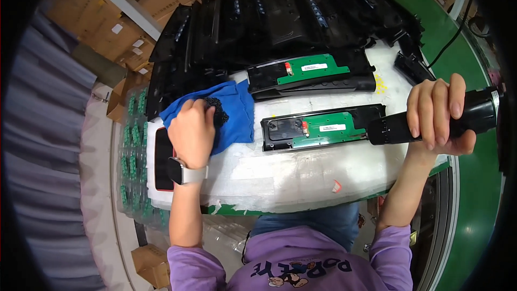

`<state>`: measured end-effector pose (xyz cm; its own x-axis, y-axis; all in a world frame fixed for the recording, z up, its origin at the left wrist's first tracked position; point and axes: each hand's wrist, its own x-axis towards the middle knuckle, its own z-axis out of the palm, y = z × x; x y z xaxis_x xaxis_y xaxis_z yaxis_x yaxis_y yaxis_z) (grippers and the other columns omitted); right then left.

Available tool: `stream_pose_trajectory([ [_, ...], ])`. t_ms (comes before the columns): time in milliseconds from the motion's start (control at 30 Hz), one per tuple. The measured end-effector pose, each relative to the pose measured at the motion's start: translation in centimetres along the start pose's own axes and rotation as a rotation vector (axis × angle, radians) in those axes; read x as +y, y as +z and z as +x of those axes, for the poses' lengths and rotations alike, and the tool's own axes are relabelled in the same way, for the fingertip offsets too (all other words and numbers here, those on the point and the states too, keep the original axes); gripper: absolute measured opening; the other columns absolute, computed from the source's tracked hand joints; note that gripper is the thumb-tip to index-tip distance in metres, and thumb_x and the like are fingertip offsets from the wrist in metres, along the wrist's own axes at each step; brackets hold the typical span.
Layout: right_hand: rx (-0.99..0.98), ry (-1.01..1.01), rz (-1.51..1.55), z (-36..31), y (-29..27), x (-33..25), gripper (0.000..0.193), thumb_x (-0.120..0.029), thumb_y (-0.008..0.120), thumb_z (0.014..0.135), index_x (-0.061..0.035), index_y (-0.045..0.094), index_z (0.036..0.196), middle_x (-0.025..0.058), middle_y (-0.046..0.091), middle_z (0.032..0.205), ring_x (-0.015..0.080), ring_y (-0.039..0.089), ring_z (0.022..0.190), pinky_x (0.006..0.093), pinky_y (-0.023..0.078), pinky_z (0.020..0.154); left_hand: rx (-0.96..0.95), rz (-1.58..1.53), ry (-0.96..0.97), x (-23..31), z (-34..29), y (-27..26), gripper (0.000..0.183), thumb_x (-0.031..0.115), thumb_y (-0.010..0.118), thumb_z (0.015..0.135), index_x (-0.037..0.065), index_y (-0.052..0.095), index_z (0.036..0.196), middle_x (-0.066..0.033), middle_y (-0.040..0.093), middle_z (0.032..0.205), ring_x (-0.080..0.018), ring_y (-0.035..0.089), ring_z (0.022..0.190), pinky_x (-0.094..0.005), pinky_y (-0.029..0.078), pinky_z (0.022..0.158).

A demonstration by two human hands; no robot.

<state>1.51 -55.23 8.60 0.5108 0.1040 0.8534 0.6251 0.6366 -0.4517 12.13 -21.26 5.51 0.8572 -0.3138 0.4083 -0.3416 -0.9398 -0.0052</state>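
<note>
My right hand [439, 112] is wrapped around a black electric screwdriver [396, 127], held on its side with the tip pointing left. That tip is at the right end of a green circuit board [334, 129], which lies in a long black plastic housing [277, 128]. On the left, my left hand [191, 126] has its fingers curled down at a pile of small black screws [219, 113] on a blue cloth [240, 110]. The fingertips are mostly hidden, so anything pinched in them does not show.
Behind stands a second black housing [318, 86] with a green board, then a row of large black plastic parts [280, 16]. A dark phone-like slab [163, 159] lies beside my left wrist. Clear trays [132, 151] of green pieces stand left. A black tool [412, 67] with a cable lies right.
</note>
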Motion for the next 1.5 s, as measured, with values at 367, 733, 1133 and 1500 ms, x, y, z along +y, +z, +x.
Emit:
stream_pose_trajectory([
  [367,-0.075,0.062,-0.024,0.4,0.4,0.7,0.039,-0.032,0.070,0.077,-0.0073,0.045,0.095,-0.0029,0.052,0.057,0.0092,0.049,0.041,0.0245,0.045,0.049,0.066,-0.198,-0.014,-2.9,-0.4,1.6,0.009,0.007,0.063,0.074,0.002,0.056,0.073,-0.0144,0.060,0.072,-0.0336,0.058,0.064,-0.0397,0.045,0.056],
  [733,-0.018,0.062,0.016,1.2,0.9,2.3,0.039,-0.033,0.062,0.081,-0.0037,0.044,0.099,0.0001,0.048,0.060,0.0091,0.044,0.043,0.0256,0.041,0.051,-0.414,-1.755,-0.404,-0.9,0.7,1.4,0.012,0.011,0.057,0.087,0.000,0.059,0.091,-0.0043,0.059,0.077,-0.0080,0.052,0.060,-0.0184,0.041,0.056],
  [1133,0.174,-0.024,-0.234,4.0,6.3,3.3,0.033,-0.037,0.059,0.083,-0.0109,0.043,0.097,-0.0044,0.048,0.060,0.0077,0.046,0.045,0.0271,0.043,0.057,-0.945,-2.143,-0.337,7.1,-2.0,0.8,0.012,0.014,0.052,0.091,0.002,0.052,0.094,-0.0051,0.054,0.082,-0.0074,0.043,0.061,-0.0204,0.038,0.059],
  [1500,0.224,-0.010,-0.173,2.8,6.4,5.0,0.032,-0.035,0.059,0.083,-0.0108,0.043,0.095,-0.0042,0.049,0.061,0.0075,0.046,0.045,0.0265,0.043,0.055,-0.958,-2.201,-0.348,6.8,-2.6,1.2,0.015,0.011,0.055,0.089,0.002,0.054,0.101,-0.0051,0.058,0.086,-0.0086,0.049,0.066,-0.0196,0.042,0.063],
])
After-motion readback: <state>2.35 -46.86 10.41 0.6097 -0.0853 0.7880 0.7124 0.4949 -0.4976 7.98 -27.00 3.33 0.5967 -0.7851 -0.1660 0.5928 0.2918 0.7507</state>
